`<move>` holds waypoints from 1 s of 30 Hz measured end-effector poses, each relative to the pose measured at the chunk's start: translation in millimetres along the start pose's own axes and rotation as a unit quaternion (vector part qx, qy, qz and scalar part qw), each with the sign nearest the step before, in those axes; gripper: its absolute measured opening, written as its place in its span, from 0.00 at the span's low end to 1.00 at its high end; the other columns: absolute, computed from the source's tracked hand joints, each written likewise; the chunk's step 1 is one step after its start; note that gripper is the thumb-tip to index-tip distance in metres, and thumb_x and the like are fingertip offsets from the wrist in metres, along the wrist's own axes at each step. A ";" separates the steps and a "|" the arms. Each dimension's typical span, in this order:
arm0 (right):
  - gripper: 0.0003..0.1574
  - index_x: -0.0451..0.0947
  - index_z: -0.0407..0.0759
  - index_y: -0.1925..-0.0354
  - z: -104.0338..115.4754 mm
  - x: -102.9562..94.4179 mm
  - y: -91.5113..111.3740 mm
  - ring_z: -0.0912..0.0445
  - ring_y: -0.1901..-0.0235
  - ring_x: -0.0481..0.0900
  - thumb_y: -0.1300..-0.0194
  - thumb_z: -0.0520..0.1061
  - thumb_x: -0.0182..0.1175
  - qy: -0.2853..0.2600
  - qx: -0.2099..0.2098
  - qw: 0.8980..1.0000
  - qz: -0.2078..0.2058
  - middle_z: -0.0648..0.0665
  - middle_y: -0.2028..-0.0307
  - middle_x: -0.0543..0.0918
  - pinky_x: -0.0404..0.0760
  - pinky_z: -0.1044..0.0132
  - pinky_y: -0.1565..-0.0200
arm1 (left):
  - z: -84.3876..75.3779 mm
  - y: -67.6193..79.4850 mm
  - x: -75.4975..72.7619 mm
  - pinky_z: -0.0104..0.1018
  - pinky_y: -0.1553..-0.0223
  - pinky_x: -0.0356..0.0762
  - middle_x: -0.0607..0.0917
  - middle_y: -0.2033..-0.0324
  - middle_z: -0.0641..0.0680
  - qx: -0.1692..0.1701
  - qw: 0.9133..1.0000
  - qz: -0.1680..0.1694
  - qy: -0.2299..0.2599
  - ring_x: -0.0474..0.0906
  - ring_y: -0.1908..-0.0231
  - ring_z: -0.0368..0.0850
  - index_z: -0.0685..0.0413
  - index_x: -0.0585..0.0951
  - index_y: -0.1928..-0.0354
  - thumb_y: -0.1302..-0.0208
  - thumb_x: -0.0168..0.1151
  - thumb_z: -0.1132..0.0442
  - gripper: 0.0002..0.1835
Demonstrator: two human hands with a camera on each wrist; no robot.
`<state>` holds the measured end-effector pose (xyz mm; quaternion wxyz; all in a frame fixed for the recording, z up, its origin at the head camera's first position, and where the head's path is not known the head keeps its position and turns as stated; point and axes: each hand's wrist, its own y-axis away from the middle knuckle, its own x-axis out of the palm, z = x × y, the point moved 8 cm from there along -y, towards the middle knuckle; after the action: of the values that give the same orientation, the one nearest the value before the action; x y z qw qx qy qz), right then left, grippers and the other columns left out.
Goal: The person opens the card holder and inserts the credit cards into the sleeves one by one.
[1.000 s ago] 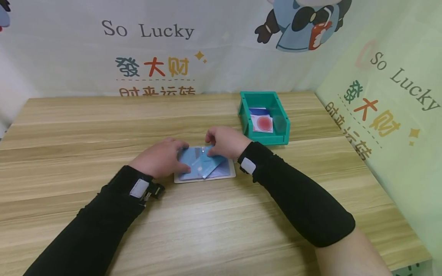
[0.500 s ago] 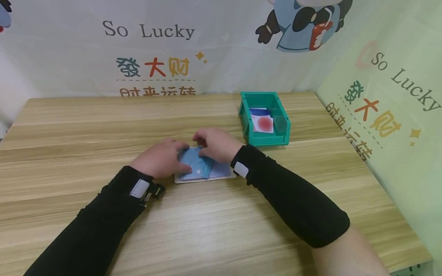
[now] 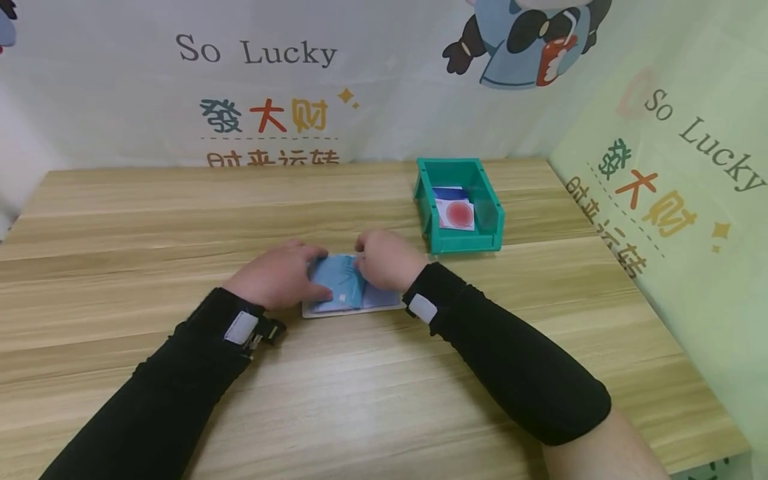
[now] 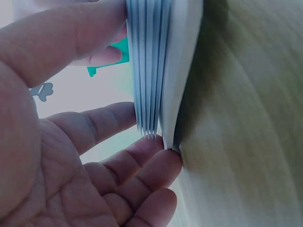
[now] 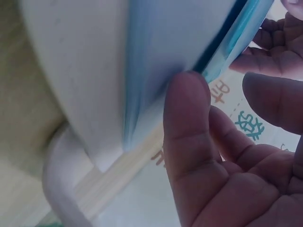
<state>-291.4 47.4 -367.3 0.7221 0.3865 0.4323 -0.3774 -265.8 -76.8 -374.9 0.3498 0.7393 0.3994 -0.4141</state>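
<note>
A booklet of thin, glossy blue leaves [image 3: 342,283] lies on a thick white base [image 4: 182,56] on the table. My left hand [image 3: 279,275] grips its left end, thumb at the front edge and fingers at the far edge. Several stacked leaf edges show in the left wrist view. My right hand [image 3: 389,260] is over the right half. One of its fingertips [image 5: 187,87] touches beside a raised teal leaf [image 5: 239,35], while another finger stands apart from it. Paler lilac-blue surface shows to the right of that leaf.
A green open-front bin [image 3: 497,233] stands behind and right of my right hand. Inside are a white card with a red circle [image 3: 459,215] and something dark blue [image 3: 450,193]. A printed cloth [image 3: 270,87] hangs along the back edge of the wooden table [image 3: 336,400].
My right hand moved left along the booklet, then slightly back right. The slanted blue flap that lay over the right half now ends near the middle. My left hand stayed put.
</note>
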 end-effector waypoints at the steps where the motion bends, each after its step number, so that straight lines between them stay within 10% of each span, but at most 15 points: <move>1: 0.20 0.74 0.39 0.46 0.8 0.6 -0.4 0.57 0.59 0.72 0.31 0.47 0.52 -0.006 -0.003 1.000 0.000 0.43 0.50 0.78 0.75 0.59 0.51 | 0.1 0.0 0.3 0.53 0.48 0.70 0.70 0.42 0.60 -0.001 1.000 0.000 0.001 0.67 0.51 0.51 0.54 0.69 0.36 0.48 0.67 0.42 0.40; 30: 0.19 0.71 0.41 0.43 6.1 7.0 -4.0 0.59 0.57 0.72 0.30 0.44 0.51 -0.112 -0.016 0.993 -0.018 0.46 0.53 0.78 0.74 0.60 0.50 | -2.9 -1.1 0.7 0.52 0.48 0.70 0.71 0.43 0.61 0.008 1.000 -0.002 -0.003 0.68 0.52 0.51 0.58 0.69 0.37 0.48 0.68 0.44 0.40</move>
<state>-290.5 38.9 -372.7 0.7655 0.3221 0.3612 -0.4240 -265.5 -73.7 -374.5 0.3438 0.7402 0.3964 -0.4204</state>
